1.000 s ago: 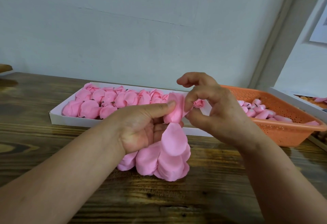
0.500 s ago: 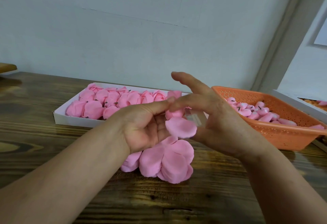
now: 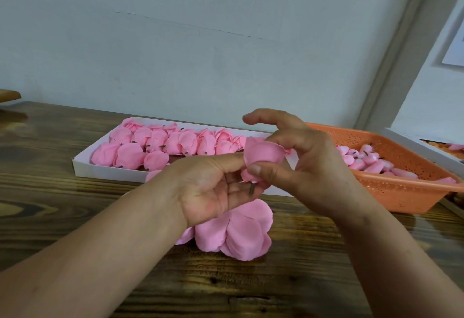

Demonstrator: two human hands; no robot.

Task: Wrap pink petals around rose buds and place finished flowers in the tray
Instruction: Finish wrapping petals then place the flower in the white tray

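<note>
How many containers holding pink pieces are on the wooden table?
3: a white cardboard tray of finished flowers behind the hands, an orange perforated plastic basket on the right, and a white box at the far-right edge, mostly cut off.

rose bud (image 3: 248, 175) mostly hidden by hands, orange basket (image 3: 391, 192) cropped right

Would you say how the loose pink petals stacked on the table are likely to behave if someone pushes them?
The loose petals look thin and probably floppy, as the one bent round the bud suggests. They likely weigh little, so a push may fan the overlapping stack out.
</note>
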